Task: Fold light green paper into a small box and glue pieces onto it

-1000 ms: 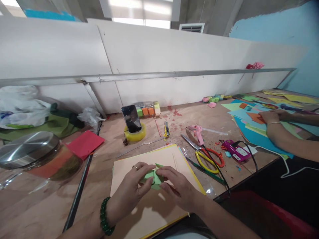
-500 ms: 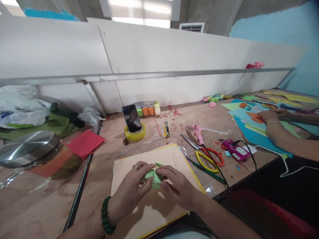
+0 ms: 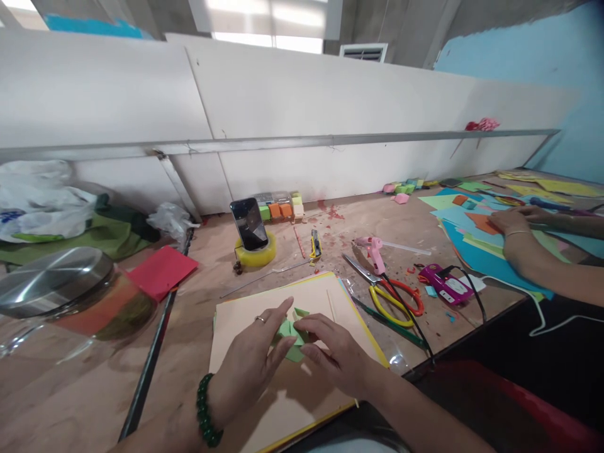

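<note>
A small piece of folded green paper (image 3: 295, 352) is held between my two hands, above a stack of pale peach paper sheets (image 3: 278, 409). My left hand (image 3: 252, 352), with a ring and a green bead bracelet, has its thumb on the near left side of the paper and its fingers fairly straight behind it. On the other side my right hand (image 3: 335, 352) pinches the paper's right part with bent fingers and thumb. Fingers cover parts of the folds. A thin pale stick (image 3: 330, 306) lies on the sheets beyond my right hand.
Right of the sheets lie scissors (image 3: 394, 299), a pink glue gun (image 3: 374, 251) and a purple power strip (image 3: 446, 283). A phone (image 3: 250, 223) leans on a yellow tape roll (image 3: 257, 253). A glass jar (image 3: 117, 308) stands left. Another person's hands (image 3: 512, 223) work far right.
My left fingers have straightened and lifted a little, while the thumb stays by the green paper. My right hand has hardly moved.
</note>
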A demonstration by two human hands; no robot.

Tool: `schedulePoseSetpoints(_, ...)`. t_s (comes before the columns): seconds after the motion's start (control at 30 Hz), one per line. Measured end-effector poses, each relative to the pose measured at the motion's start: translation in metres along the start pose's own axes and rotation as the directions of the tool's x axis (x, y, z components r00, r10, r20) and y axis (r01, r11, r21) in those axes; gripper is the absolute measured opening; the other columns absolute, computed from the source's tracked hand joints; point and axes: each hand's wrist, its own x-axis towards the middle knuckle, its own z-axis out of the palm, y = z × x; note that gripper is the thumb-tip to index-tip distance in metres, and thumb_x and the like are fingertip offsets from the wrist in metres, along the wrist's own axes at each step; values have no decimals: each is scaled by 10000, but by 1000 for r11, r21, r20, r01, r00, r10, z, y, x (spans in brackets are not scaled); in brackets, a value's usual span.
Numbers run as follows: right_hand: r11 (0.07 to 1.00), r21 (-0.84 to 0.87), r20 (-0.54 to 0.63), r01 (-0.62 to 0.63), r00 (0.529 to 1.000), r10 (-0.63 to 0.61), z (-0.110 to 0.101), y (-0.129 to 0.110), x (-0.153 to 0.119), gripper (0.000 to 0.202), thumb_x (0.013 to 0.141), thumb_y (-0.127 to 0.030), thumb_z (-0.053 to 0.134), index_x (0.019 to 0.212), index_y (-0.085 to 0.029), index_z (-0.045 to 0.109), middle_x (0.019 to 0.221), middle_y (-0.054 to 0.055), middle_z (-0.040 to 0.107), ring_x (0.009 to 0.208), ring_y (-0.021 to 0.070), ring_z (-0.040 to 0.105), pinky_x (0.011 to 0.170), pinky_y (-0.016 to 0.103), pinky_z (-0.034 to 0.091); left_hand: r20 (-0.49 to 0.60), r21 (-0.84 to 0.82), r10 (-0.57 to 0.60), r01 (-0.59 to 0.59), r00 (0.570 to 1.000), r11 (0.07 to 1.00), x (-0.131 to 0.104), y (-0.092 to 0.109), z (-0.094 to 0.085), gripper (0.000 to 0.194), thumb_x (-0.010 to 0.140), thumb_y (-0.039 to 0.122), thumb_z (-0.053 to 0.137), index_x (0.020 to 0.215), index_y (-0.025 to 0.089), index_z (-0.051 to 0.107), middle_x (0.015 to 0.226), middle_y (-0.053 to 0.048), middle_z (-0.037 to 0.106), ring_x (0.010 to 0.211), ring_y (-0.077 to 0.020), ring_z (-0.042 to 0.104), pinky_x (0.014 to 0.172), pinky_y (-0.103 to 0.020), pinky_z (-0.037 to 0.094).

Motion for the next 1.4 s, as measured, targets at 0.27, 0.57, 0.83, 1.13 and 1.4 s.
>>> schedulePoseSetpoints(0.27,963,164,-11,-213,976,218,-6,5,-3,384,990,-428,356,1182,-166,561,1085,104,648,998,191,603,861,329,491,-16,-92,175,-176,984,980,-4,6,-14,597,920,267,465,1478,254,253,1390,-106,525,1195,-236,561,965,-383,502)
schedulePoseSetpoints(0.57,850,428,26,-306,945,327,-3,10,-7,525,863,-573,540,1185,-158,554,982,73,639,815,156,604,721,279,513,97,-110,111,-100,989,989,3,-4,-12,424,965,379,403,1354,211,423,1233,-105,633,1061,-220,625,890,-350,522)
schedulePoseSetpoints(0.83,940,257,92,-225,974,208,-4,-3,1,460,849,-282,612,1274,-170,478,1135,79,612,956,163,581,837,287,490,78,-153,80,-67,994,986,2,-3,-6,463,949,516,360,1279,204,450,1153,-107,633,991,-236,627,859,-374,517)
schedulePoseSetpoints(1.13,925,207,219,-319,936,274,-5,-1,-2,436,840,-348,621,1220,-166,512,1000,45,608,873,164,543,790,279,464,83,-198,127,-109,988,974,5,3,-9,402,968,474,314,1164,192,525,1088,-106,634,975,-223,603,863,-351,499)
schedulePoseSetpoints(1.4,934,154,235,-323,930,283,-3,1,-3,475,851,-379,602,1257,-164,480,973,51,598,825,166,530,735,272,450,93,-217,34,-14,995,976,2,1,-3,358,955,421,343,1187,194,494,1128,-100,645,1007,-231,610,886,-356,489)
